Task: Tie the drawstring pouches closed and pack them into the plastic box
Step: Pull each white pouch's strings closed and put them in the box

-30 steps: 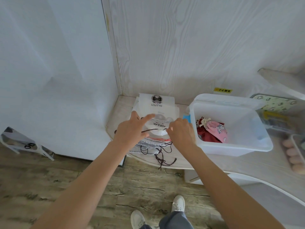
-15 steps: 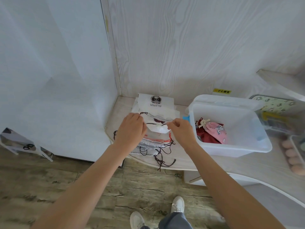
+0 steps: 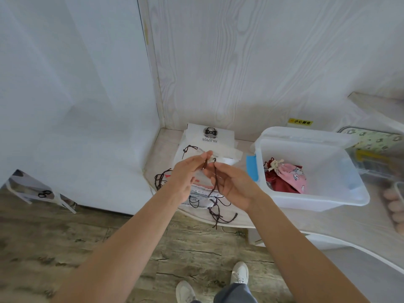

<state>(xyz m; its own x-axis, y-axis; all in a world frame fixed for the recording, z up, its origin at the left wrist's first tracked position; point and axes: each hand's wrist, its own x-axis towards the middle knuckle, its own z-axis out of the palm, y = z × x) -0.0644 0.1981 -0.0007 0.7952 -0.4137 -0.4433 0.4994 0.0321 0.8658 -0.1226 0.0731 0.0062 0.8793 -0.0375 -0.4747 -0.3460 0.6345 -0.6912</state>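
While both hands meet above the stack of flat drawstring pouches [image 3: 204,149], the left hand [image 3: 185,173] has its fingers stretched nearly straight toward twelve o'clock with a dark drawstring cord [image 3: 213,180] nipped between thumb and fingertips, and the right hand [image 3: 234,184] lies palm-up just beside it at its three o'clock, its fingers loosely curled and its thumb and forefinger pinching the same cord near the top. From that pinch the cord drops across the right palm toward six o'clock and ends among a tangle of loose dark cords [image 3: 218,213] hanging over the curved front edge of the bench [image 3: 328,224]. On top of the stack at twelve o'clock lies a white pouch printed with a bow-tie emblem and the word POPULAR [image 3: 210,136], seen upside down. More cord loops spill from the stack at nine o'clock. Well to three o'clock of the hands stands the clear plastic box [image 3: 317,200], its lid open against the wall, a blue latch on its near left end. Inside it, in the left half, rest a dark red pouch [image 3: 276,182] and a pink printed pouch [image 3: 294,177], touching one another, their necks gathered under a cream bow. Beyond the box at three o'clock sits a tray of eggs [image 3: 395,204], partly cut off. Below, at six o'clock, white shoes [image 3: 240,272] stand on the wooden floor.
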